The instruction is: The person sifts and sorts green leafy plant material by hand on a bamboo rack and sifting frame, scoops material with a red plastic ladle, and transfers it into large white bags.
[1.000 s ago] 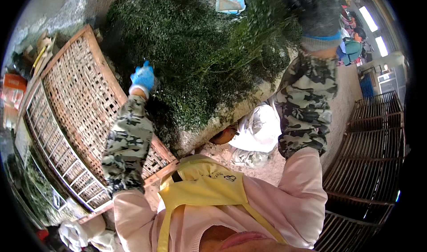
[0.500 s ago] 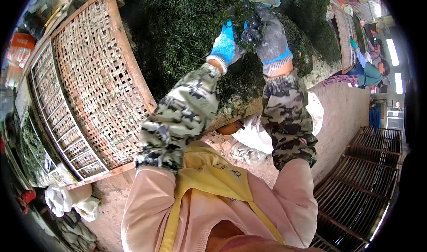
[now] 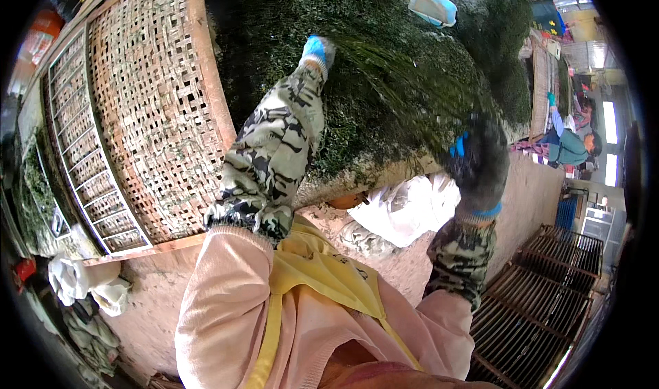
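A heap of dark green, stringy, seaweed-like strands (image 3: 268, 66) covers the ledge in front of me. My left hand (image 3: 318, 51), in a blue and grey knitted glove, is closed at the heap, its fingertips partly hidden. From beside it, long blurred strands (image 3: 391, 73) fan out to the right. They run toward my right hand (image 3: 480, 166), low over the ledge's near right edge. That glove is dark grey with blue, and motion smears its fingers, so its grip cannot be made out. Camouflage sleeves cover both forearms.
A woven bamboo screen in a wooden frame (image 3: 151, 107) leans at the left. A pale blue scoop-like container (image 3: 433, 8) lies on the far heap. White sacking (image 3: 412, 207) hangs below the ledge. Slatted racks (image 3: 542, 300) stand right; another person (image 3: 570, 147) works at the far right.
My hands have parted from close together over the heap. The right swung right and toward me, the left shifted left. Strands now stretch between them.
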Motion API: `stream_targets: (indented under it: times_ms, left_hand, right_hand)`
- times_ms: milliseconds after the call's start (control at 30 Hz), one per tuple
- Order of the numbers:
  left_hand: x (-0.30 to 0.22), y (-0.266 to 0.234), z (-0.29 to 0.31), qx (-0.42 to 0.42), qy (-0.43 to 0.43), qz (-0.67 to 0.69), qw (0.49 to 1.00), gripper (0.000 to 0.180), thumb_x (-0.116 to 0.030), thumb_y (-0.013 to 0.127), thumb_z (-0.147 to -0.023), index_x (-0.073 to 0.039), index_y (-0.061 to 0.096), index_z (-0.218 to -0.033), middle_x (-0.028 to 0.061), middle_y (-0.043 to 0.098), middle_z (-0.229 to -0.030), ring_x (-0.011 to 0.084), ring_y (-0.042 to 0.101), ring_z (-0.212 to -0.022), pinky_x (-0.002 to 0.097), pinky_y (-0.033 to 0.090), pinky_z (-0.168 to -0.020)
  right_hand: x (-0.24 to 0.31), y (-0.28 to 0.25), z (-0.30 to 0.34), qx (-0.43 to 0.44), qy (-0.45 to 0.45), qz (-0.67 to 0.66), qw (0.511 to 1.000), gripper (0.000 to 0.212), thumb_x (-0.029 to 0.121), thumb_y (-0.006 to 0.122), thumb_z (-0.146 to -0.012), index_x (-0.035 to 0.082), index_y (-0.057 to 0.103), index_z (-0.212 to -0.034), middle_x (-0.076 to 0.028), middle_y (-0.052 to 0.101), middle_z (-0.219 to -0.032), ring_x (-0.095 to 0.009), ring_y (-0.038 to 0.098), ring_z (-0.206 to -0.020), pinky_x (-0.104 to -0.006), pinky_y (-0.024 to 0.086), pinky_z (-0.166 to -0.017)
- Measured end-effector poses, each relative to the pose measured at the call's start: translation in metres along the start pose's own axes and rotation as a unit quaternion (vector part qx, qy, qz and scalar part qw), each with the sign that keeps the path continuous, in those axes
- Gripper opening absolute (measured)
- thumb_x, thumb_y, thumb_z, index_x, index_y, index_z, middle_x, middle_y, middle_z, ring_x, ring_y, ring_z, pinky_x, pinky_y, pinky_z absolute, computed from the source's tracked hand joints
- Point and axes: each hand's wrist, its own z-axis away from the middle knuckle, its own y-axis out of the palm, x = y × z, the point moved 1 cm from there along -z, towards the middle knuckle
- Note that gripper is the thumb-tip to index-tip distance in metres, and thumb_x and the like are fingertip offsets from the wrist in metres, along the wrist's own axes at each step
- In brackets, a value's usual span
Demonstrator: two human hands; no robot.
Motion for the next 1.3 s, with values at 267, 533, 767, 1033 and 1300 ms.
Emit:
stream_targets:
  times_ms: [267, 533, 767, 1033, 1300]
  left_hand:
    - [0.069, -0.024, 0.027, 0.015, -0.128, -0.067, 0.989, 0.03, -0.033, 0.077, -0.072, -0.02, 0.077, -0.099, 0.003, 0.073, -0.105, 0.0225, 0.069, -0.096, 0.0343, 0.057, -0.081]
    - [0.074, -0.063, 0.047, -0.082, -0.228, 0.134, 0.961, 0.02, -0.023, 0.063, -0.089, -0.012, 0.074, -0.101, 0.0144, 0.072, -0.1, 0.0308, 0.07, -0.091, 0.0427, 0.057, -0.08]
    - [0.038, -0.156, 0.061, 0.011, -0.002, -0.002, 1.0, 0.044, -0.011, 0.059, -0.09, -0.016, 0.055, -0.134, 0.0166, 0.063, -0.122, 0.03, 0.068, -0.076, 0.043, 0.056, -0.067]
    - [0.019, -0.236, 0.112, -0.002, 0.065, -0.032, 0.997, 0.033, -0.014, 0.059, -0.087, -0.012, 0.061, -0.12, 0.0177, 0.065, -0.114, 0.0297, 0.067, -0.083, 0.0433, 0.054, -0.073]
    - [0.022, -0.311, 0.182, -0.054, 0.088, -0.085, 0.991, 0.025, -0.016, 0.059, -0.084, -0.009, 0.067, -0.106, 0.0187, 0.067, -0.107, 0.0295, 0.067, -0.089, 0.0436, 0.052, -0.078]
  right_hand:
    - [0.05, -0.088, 0.103, -0.081, -0.247, 0.574, 0.777, 0.051, 0.022, 0.054, -0.095, 0.001, 0.044, -0.14, -0.018, 0.049, -0.138, -0.022, 0.055, -0.12, -0.038, 0.055, -0.088]
    - [0.138, -0.244, 0.209, -0.282, -0.177, 0.475, 0.814, 0.057, 0.027, 0.047, -0.098, 0.001, 0.037, -0.147, -0.017, 0.042, -0.147, -0.03, 0.048, -0.128, -0.0401, 0.044, -0.105]
    - [0.155, -0.243, 0.174, -0.257, -0.161, 0.468, 0.83, 0.052, 0.023, 0.045, -0.099, 0.002, 0.038, -0.146, -0.015, 0.044, -0.146, -0.027, 0.047, -0.129, -0.0384, 0.039, -0.108]
    - [0.106, -0.14, 0.065, -0.103, -0.169, 0.425, 0.883, 0.049, 0.005, 0.047, -0.096, 0.001, 0.042, -0.144, -0.011, 0.047, -0.146, -0.023, 0.043, -0.135, -0.033, 0.04, -0.105]
    - [0.054, -0.042, -0.023, 0.043, -0.133, 0.212, 0.967, 0.037, 0.014, 0.051, -0.098, 0.005, 0.055, -0.134, -0.008, 0.057, -0.134, -0.017, 0.058, -0.115, -0.0318, 0.054, -0.089]
